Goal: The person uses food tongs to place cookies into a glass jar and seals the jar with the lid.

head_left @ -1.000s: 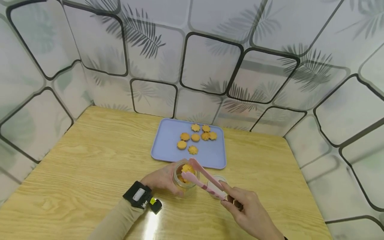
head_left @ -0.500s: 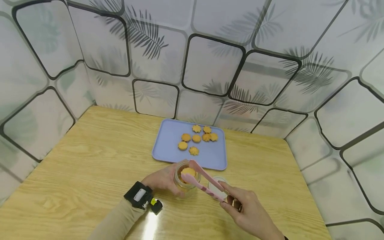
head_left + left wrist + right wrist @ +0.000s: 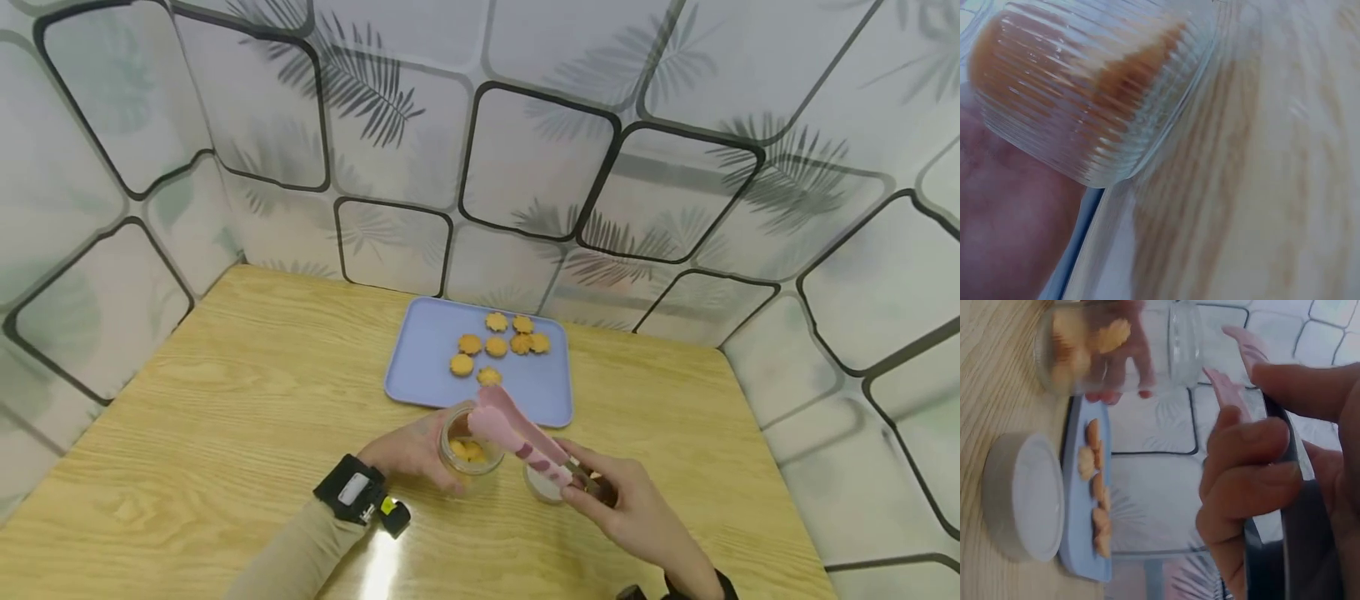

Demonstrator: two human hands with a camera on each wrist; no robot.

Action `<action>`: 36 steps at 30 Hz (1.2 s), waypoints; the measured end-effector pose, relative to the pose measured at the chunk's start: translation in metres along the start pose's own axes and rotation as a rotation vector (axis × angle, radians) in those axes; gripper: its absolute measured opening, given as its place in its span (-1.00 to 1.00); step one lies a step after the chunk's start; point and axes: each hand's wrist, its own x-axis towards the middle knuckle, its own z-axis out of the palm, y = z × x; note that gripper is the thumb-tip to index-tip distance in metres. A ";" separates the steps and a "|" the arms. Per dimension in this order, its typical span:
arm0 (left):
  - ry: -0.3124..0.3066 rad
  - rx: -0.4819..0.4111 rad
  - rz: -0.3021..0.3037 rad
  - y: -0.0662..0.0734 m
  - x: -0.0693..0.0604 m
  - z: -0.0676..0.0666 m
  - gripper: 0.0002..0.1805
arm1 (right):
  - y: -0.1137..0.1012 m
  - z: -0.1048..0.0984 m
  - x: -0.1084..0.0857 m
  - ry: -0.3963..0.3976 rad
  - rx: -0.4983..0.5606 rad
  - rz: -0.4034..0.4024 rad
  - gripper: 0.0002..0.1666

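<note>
My left hand [image 3: 408,454] grips a clear glass jar [image 3: 1185,347] from its left side. The jar stands on the table, and in the left wrist view its ribbed wall shows close to the palm. Small golden cookies [image 3: 468,452] lie at the bottom of the jar. My right hand [image 3: 637,508] holds pink tongs [image 3: 525,437] by the dark handle. In the right wrist view the tong tips stand slightly apart beyond the jar's mouth, with no cookie between them. Part of the jar's opening is hidden behind the tongs in the head view.
Behind the jar lies a blue tray [image 3: 420,367] with several flower-shaped cookies [image 3: 497,347] on it. A round white lid [image 3: 1038,497] sits on the table right of the jar, partly under the tongs in the head view. A patterned curtain [image 3: 397,250] borders the wooden table [image 3: 247,375].
A cookie has left the tongs and dropped into the jar. The tongs have risen and turned, their tips now closer together in the head view. The left hand keeps its grip on the jar.
</note>
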 end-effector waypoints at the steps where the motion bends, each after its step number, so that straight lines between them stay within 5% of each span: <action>1: -0.002 -0.001 0.010 0.000 0.000 0.000 0.01 | 0.004 0.000 0.004 0.030 -0.039 0.022 -0.40; 5: -0.005 0.007 0.044 0.001 0.000 -0.001 -0.05 | 0.026 0.004 0.024 0.118 -0.271 0.129 -0.40; 12: -0.027 0.005 0.054 -0.002 0.000 -0.001 -0.05 | 0.051 0.021 0.051 0.039 -0.539 0.240 -0.36; 22: -0.017 0.028 0.027 -0.003 0.001 0.001 -0.05 | 0.059 0.030 0.066 -0.056 -0.546 0.382 -0.32; 31: -0.015 0.035 0.027 -0.002 0.000 0.000 -0.04 | 0.061 0.030 0.057 -0.003 -0.594 0.346 -0.45; 36: -0.014 0.031 0.040 -0.001 0.001 0.000 -0.05 | 0.053 0.025 0.050 0.058 -0.527 0.316 -0.49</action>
